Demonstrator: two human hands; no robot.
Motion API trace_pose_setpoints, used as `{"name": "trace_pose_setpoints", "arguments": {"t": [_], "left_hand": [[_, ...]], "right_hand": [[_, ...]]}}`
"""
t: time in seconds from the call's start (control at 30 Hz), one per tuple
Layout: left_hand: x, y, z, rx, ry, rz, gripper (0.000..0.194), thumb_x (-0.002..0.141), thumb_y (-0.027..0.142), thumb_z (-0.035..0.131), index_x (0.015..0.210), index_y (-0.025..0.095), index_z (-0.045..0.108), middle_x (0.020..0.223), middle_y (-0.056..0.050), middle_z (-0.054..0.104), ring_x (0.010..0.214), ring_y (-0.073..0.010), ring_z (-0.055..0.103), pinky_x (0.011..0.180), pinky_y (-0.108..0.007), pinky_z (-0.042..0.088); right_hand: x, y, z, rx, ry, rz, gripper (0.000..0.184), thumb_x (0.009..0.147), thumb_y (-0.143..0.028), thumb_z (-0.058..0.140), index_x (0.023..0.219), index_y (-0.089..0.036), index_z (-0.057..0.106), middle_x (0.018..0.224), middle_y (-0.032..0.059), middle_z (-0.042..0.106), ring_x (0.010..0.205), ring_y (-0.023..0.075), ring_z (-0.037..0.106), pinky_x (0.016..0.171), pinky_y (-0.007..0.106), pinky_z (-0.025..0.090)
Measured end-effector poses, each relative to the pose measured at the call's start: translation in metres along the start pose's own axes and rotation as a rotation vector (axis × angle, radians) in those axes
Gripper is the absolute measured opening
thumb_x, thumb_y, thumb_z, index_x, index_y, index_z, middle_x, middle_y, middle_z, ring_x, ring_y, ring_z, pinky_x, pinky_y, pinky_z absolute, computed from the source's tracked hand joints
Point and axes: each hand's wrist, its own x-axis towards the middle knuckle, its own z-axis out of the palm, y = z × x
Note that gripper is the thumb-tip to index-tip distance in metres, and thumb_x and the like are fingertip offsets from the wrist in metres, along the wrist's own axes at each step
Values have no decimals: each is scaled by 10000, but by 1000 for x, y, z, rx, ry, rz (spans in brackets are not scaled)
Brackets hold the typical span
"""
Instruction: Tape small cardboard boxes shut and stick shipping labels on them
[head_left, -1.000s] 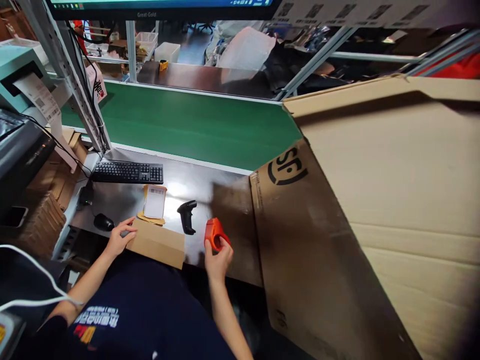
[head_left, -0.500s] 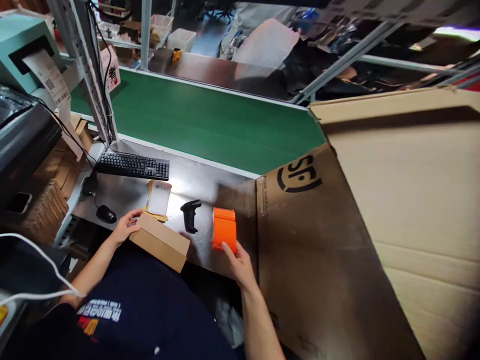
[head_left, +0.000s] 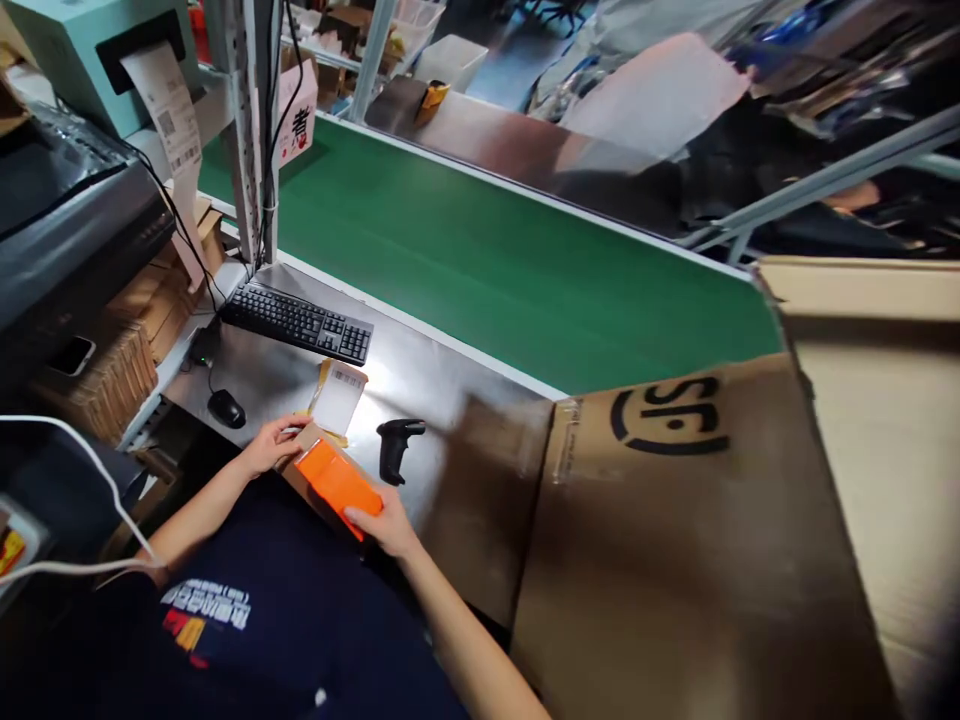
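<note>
Head view (1 of 1). The left hand (head_left: 271,445) is clamped on the far-left end of the small cardboard box (head_left: 309,434). The right hand (head_left: 386,520) is closed on the near-right end of an orange tool (head_left: 337,478), likely a tape dispenser, thumb on its near face. Key relation: tool over box, 2 long axes roughly parallel, far left to near right. The box lies left of the right fingers, against the torso side of the table (head_left: 427,385); the left hand is nearer its far end. Tool-box contact: cannot tell.

Materials: box matte brown board, straight-edged; tool smooth, bright, plastic-looking; table brushed metal with glare; scanner (head_left: 396,448) black, pistol-shaped; large carton (head_left: 667,530) brown board, printed dark.
</note>
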Motion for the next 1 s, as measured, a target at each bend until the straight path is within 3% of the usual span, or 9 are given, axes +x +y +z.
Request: {"name": "trace_pose_setpoints", "arguments": {"t": [0.17, 0.3, 0.47, 0.57, 0.63, 0.73, 0.83, 0.93, 1.0], "left_hand": [[-15, 17, 6, 442, 174, 109, 378, 958, 562, 692, 994, 212, 832, 1608, -191, 569, 1571, -446, 445, 1360, -636, 284], [-23, 31, 11, 693, 68, 81, 360, 1001, 467, 659, 826, 182, 793, 1654, -220, 495, 1583, -485, 398, 1336, -676, 279], [-24, 34, 14, 792, 89, 248, 269, 1025, 347, 662, 840, 186, 773, 1593, -167, 554, 1476, -381, 543, 1284, -605, 399], [-20, 36, 3, 1068, 192, 352, 198, 1021, 274, 704, 859, 183, 774, 1624, -139, 540, 1419, -349, 579, 1276, -628, 371], [-15, 38, -11, 1179, 299, 326, 198, 1028, 252, 708, 859, 173, 774, 1602, -147, 558, 1387, -346, 584, 1259, -639, 373], [-5, 40, -38, 1181, 395, 236, 215, 1022, 235, 714, 828, 156, 764, 1540, -178, 585, 1309, -343, 610, 1190, -643, 438], [5, 35, -60, 1119, 357, 206, 193, 991, 243, 734, 813, 172, 751, 1471, -166, 616, 1223, -322, 651, 1144, -612, 498], [14, 19, -68, 1014, 303, 174, 229, 1005, 301, 687, 802, 200, 715, 1398, -149, 634, 1103, -267, 682, 1100, -510, 553], [20, 0, -64, 931, 264, 132, 273, 1004, 322, 654, 757, 206, 665, 1285, -145, 649, 1029, -240, 679, 1049, -450, 580]], "right_hand": [[-8, 6, -4, -80, -22, -77, 495, 837, -698, 818, 883, -205, 815, 735, 63, 718, 658, 252, 661, 694, 400, 608], [-7, 4, -5, -87, -25, -101, 470, 879, -649, 796, 943, -184, 814, 758, 63, 722, 657, 234, 653, 703, 386, 593], [-1, -14, 3, -61, -22, -22, 474, 854, -625, 805, 936, -157, 800, 784, 62, 715, 646, 189, 565, 688, 352, 546], [1, -35, 11, -176, 50, 115, 484, 833, -611, 786, 946, -141, 789, 833, 69, 715, 697, 191, 530, 708, 355, 510], [-1, -46, 13, -231, 99, 185, 465, 822, -603, 766, 905, -145, 775, 783, 56, 683, 674, 179, 477, 669, 343, 460], [-6, -51, 12, -228, 116, 220, 443, 800, -597, 761, 820, -155, 748, 681, 27, 601, 624, 152, 389, 610, 322, 392], [-8, -49, 9, -194, 126, 265, 476, 742, -603, 788, 820, -136, 741, 689, 22, 585, 644, 145, 406, 626, 310, 361], [-5, -48, 9, -172, 125, 303, 494, 709, -619, 787, 780, -138, 698, 688, 10, 546, 656, 139, 405, 644, 309, 342], [-2, -51, 11, -179, 132, 307, 475, 699, -619, 778, 724, -164, 646, 668, -7, 501, 646, 128, 368, 656, 315, 363]]}}
